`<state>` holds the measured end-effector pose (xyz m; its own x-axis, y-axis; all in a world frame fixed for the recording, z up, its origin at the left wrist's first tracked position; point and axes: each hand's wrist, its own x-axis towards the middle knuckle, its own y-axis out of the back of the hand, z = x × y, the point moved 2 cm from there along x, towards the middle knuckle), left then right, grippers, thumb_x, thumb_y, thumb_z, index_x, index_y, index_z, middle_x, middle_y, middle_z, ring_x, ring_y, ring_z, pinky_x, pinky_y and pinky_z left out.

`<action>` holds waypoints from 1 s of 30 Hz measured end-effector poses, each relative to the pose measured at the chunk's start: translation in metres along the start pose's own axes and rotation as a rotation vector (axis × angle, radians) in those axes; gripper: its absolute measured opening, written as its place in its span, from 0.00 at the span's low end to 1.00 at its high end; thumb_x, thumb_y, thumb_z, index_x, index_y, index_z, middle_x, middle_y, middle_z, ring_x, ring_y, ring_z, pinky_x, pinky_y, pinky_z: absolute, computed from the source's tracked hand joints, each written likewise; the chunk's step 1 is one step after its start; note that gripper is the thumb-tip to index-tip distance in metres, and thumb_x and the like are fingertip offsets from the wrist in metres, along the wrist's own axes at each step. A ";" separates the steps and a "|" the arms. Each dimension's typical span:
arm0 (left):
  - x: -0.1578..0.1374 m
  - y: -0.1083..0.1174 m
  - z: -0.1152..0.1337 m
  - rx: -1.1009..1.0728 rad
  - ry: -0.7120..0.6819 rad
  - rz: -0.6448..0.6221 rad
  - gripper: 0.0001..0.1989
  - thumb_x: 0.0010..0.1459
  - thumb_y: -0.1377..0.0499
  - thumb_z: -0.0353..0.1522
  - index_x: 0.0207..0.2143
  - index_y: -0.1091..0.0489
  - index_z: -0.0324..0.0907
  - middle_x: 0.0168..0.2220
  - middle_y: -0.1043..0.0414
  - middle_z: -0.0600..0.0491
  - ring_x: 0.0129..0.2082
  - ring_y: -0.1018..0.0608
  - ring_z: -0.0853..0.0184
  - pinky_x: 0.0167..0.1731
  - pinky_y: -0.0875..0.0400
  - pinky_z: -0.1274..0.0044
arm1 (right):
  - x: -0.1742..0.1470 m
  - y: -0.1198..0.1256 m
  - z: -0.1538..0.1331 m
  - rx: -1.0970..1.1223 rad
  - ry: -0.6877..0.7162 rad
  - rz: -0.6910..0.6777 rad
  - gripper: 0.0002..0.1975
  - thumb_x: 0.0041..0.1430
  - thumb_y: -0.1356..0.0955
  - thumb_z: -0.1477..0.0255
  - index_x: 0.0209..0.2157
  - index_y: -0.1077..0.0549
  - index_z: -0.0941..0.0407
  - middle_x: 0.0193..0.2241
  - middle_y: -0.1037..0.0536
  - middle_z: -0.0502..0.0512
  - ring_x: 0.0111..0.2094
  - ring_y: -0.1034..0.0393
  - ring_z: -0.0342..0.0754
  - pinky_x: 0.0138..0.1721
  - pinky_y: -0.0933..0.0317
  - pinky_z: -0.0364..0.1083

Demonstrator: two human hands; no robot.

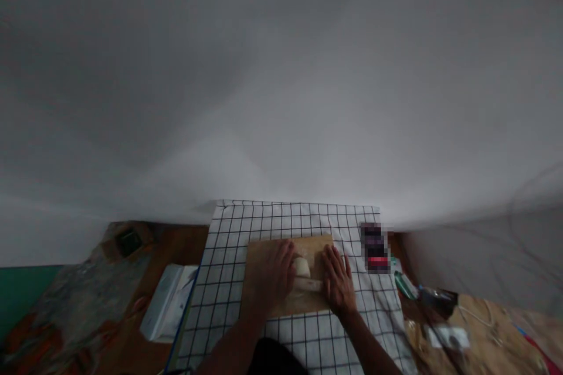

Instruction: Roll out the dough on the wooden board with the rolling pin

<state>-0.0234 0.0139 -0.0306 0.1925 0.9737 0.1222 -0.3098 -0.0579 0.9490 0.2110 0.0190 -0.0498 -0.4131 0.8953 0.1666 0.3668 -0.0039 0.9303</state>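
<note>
**Dark rounded form (275,358) nearest, rolling pin (309,285) crosswise beyond**

Left hand (280,269), blurred, and right hand (338,279) lie palm-down, fingers outstretched, at its opposite ends, neither clearly nearer. Just past the rolling pin, pale dough (301,266) sits on a wooden board (255,263).

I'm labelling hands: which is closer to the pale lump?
The left hand, right beside the pale lump; bare board separates the right hand from it.

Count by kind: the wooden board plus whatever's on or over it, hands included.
Wooden board: 1
Rolling pin: 1
Dough piece: 1
Hands: 2 (left hand, right hand)
Total: 5
</note>
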 end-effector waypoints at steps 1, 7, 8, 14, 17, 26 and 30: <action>0.001 0.001 0.001 -0.001 -0.015 0.006 0.29 0.68 0.50 0.35 0.70 0.45 0.45 0.70 0.44 0.48 0.70 0.41 0.55 0.66 0.42 0.58 | -0.004 0.000 -0.002 -0.002 -0.022 0.010 0.34 0.68 0.46 0.73 0.73 0.59 0.52 0.72 0.48 0.55 0.72 0.57 0.57 0.69 0.57 0.65; -0.001 0.002 0.005 0.032 -0.085 0.003 0.29 0.69 0.51 0.35 0.70 0.46 0.44 0.72 0.48 0.49 0.71 0.44 0.54 0.66 0.41 0.58 | -0.027 -0.006 -0.011 0.007 -0.095 0.066 0.33 0.70 0.46 0.71 0.73 0.61 0.54 0.71 0.48 0.57 0.72 0.58 0.58 0.69 0.57 0.65; -0.003 0.001 0.006 0.039 -0.096 -0.001 0.29 0.69 0.51 0.35 0.70 0.47 0.44 0.72 0.49 0.49 0.71 0.45 0.54 0.66 0.42 0.57 | -0.031 -0.007 -0.012 0.010 -0.097 0.070 0.33 0.70 0.46 0.71 0.73 0.61 0.54 0.71 0.48 0.57 0.72 0.58 0.58 0.69 0.57 0.65; -0.014 -0.002 0.009 0.049 -0.121 0.022 0.28 0.70 0.54 0.33 0.71 0.48 0.43 0.72 0.48 0.49 0.71 0.45 0.56 0.67 0.43 0.59 | -0.046 -0.011 -0.020 -0.019 -0.144 0.075 0.33 0.71 0.45 0.73 0.73 0.61 0.53 0.72 0.48 0.56 0.72 0.59 0.55 0.69 0.58 0.63; -0.020 -0.004 0.010 0.039 -0.109 0.056 0.28 0.70 0.54 0.33 0.71 0.48 0.43 0.71 0.46 0.49 0.71 0.44 0.56 0.67 0.43 0.60 | -0.052 -0.012 -0.025 -0.024 -0.153 0.087 0.32 0.72 0.45 0.72 0.73 0.60 0.52 0.71 0.47 0.55 0.72 0.59 0.55 0.69 0.58 0.62; -0.041 0.002 0.016 0.064 -0.053 0.055 0.28 0.70 0.52 0.36 0.70 0.46 0.43 0.70 0.44 0.47 0.70 0.41 0.55 0.66 0.42 0.59 | -0.067 -0.003 -0.033 -0.042 -0.082 0.072 0.30 0.73 0.43 0.70 0.72 0.55 0.48 0.71 0.45 0.53 0.72 0.58 0.55 0.68 0.56 0.62; -0.047 0.008 0.021 0.048 -0.025 0.048 0.27 0.70 0.52 0.37 0.69 0.45 0.43 0.70 0.44 0.47 0.70 0.42 0.55 0.66 0.43 0.58 | -0.070 0.001 -0.035 -0.061 -0.046 0.049 0.30 0.72 0.42 0.70 0.72 0.53 0.49 0.71 0.45 0.55 0.72 0.57 0.56 0.69 0.57 0.64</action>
<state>-0.0150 -0.0366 -0.0221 0.2014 0.9638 0.1746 -0.2742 -0.1157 0.9547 0.2114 -0.0593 -0.0496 -0.3571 0.9127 0.1987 0.3335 -0.0741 0.9398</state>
